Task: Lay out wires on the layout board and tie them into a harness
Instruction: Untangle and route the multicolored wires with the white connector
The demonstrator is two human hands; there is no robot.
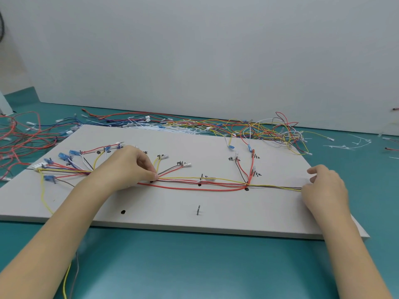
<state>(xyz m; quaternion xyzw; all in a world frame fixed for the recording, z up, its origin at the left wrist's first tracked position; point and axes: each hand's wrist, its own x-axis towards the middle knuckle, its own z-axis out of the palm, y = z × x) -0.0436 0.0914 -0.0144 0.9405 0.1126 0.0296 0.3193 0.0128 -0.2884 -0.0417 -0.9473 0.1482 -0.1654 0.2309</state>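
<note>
Both hands pinch the wire bundle (pixel 205 182): left hand (pixel 133 162) mid-board, right hand (pixel 323 186) at its end

The right hand (pixel 323 188) hides the wire bundle's (pixel 274 187) end; the board's handwritten labels (pixel 234 159) seem too small to read.

I see my left hand (pixel 131 164) pinching the wire bundle (pixel 203 182) mid-board, my right hand (pixel 323 186) holding its right end at the layout board (pixel 172 219) edge; loose wires (pixel 248 126) lie far on the bench (pixel 194 266).
</note>
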